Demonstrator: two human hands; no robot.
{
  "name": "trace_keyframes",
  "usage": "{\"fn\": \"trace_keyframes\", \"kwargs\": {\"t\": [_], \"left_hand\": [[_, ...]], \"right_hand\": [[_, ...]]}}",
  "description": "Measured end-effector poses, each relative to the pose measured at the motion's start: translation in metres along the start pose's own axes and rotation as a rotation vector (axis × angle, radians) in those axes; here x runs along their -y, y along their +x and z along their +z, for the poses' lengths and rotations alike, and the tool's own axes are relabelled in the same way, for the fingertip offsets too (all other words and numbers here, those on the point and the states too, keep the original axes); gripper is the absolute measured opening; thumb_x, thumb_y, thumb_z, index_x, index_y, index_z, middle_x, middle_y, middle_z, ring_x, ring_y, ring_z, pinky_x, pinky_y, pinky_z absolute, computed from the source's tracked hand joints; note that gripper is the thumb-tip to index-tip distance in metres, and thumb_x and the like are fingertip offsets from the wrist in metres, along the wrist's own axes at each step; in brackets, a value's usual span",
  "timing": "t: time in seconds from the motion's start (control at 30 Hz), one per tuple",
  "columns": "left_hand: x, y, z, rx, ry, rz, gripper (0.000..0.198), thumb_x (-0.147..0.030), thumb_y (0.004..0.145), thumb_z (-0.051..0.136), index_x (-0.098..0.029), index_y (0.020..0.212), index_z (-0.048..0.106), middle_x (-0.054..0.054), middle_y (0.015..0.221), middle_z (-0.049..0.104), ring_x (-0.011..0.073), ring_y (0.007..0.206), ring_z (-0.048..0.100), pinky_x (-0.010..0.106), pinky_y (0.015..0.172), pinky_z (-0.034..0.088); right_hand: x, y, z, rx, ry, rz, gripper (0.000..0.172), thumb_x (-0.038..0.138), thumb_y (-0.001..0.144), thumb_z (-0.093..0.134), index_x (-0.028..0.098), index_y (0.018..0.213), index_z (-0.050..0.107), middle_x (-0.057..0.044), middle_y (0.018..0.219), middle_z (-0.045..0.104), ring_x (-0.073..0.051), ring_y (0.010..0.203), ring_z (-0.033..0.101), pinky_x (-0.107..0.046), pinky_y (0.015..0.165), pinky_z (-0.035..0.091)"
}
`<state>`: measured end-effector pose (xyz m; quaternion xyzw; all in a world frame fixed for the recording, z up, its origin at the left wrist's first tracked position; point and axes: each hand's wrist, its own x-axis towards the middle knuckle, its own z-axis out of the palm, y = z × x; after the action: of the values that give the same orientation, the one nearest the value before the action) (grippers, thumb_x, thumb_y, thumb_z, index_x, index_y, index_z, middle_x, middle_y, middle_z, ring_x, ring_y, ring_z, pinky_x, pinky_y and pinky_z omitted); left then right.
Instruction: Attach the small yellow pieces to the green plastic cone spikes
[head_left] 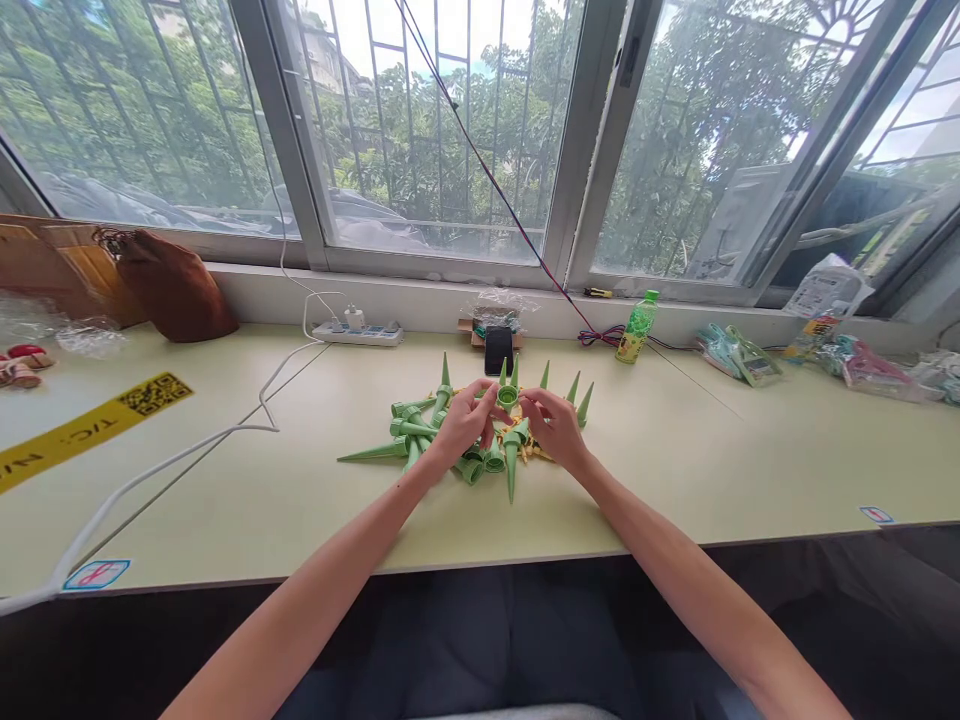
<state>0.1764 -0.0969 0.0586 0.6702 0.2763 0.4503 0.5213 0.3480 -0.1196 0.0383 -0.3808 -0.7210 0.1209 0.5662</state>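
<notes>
From where I stand, at the left a brown bag (174,288) slumps against the window wall, with a white cable (225,432) running across the tabletop (697,455) to a power strip (358,333). Next comes a loose heap of green cones (409,425), tips pointing every way. Over its right part, the left hand (469,425) has a narrow grip, thumb and fingers closed on one green cone (508,397), held with its open round end showing. The phone (499,350) lies just beyond it. The right hand (555,428) comes in close at the cone's right side, fingertips bunched; I can't tell whether its grip pinches anything. Yellow pieces (526,452) lie beneath the hands. Further right, a green-capped bottle (637,328) stands near the window.
</notes>
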Motion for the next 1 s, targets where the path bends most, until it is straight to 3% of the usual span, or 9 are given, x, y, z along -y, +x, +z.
{"fn": "trace_keyframes", "kwargs": {"t": [0.67, 1.0], "left_hand": [[-0.0061, -0.0024, -0.0051, 0.018, -0.06, -0.106, 0.051, -0.059, 0.082, 0.062, -0.017, 0.109, 0.05, 0.007, 0.081, 0.072, 0.0103, 0.038, 0.056, 0.02, 0.037, 0.044], [-0.007, -0.0032, -0.0049, 0.018, -0.066, -0.09, 0.055, -0.057, 0.076, 0.069, -0.019, 0.11, 0.051, -0.001, 0.073, 0.063, 0.0116, 0.044, 0.06, 0.02, 0.037, 0.044]], "right_hand": [[0.0013, -0.0002, -0.0035, 0.065, 0.009, 0.064, 0.031, 0.047, 0.097, 0.043, 0.02, 0.093, 0.058, 0.001, 0.07, 0.054, -0.008, 0.047, 0.043, -0.022, 0.047, 0.037], [-0.0025, -0.0006, -0.0028, 0.064, 0.036, 0.095, 0.033, 0.048, 0.096, 0.044, 0.02, 0.093, 0.059, 0.001, 0.067, 0.054, -0.009, 0.05, 0.047, -0.021, 0.047, 0.038]]}}
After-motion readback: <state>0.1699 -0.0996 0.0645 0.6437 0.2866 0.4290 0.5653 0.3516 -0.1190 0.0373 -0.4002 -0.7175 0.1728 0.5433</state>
